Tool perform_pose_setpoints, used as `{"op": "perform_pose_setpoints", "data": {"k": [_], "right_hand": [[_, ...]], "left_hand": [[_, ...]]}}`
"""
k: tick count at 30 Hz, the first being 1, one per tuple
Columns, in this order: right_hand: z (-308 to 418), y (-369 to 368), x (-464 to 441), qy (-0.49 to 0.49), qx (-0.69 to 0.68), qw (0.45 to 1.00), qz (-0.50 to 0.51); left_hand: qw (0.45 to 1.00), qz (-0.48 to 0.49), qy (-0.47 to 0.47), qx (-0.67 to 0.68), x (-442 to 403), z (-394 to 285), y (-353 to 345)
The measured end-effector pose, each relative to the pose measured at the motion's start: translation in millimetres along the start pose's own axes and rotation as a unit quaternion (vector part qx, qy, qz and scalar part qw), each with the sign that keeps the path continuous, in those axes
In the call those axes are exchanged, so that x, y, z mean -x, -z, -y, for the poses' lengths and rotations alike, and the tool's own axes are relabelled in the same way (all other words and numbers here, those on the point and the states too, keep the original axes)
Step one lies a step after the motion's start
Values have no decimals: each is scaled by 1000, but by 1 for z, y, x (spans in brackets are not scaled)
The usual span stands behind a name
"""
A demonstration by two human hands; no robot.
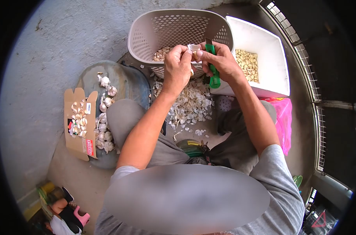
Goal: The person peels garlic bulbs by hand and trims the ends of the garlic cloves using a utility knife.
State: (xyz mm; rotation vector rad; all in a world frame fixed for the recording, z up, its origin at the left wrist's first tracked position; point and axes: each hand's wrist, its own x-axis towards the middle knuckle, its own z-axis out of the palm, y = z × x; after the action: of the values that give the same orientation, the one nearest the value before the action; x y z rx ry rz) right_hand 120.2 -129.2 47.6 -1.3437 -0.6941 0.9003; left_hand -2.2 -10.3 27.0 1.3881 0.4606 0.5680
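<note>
My left hand (178, 67) is closed in a pinch on a garlic clove with loose white skin (194, 48), above the near rim of a grey-brown perforated basket (178, 19). My right hand (221, 62) meets it there, its fingertips at the same clove, and also holds a green cutter knife (214, 74) with the blade pointing away from me. Unpeeled cloves (161, 54) lie in the basket. To the right, a white foam box (270, 58) holds peeled cloves (247, 65). Peeled skins (189, 103) are heaped on the floor below my hands.
At left, a blue-grey stool (123, 80) bears garlic bulbs (108, 102) and a cardboard piece (74, 147) with cloves. A pink bag (283, 117) lies right of my knee. Another person (68, 219) is at the lower left, by a wall.
</note>
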Motion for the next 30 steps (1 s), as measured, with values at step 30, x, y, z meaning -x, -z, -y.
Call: {"op": "perform_pose_setpoints", "data": {"k": [30], "right_hand": [[6,0,1,34,147,986,-71]], "left_hand": [[999,29,-9,-23,-3,0,5]]}}
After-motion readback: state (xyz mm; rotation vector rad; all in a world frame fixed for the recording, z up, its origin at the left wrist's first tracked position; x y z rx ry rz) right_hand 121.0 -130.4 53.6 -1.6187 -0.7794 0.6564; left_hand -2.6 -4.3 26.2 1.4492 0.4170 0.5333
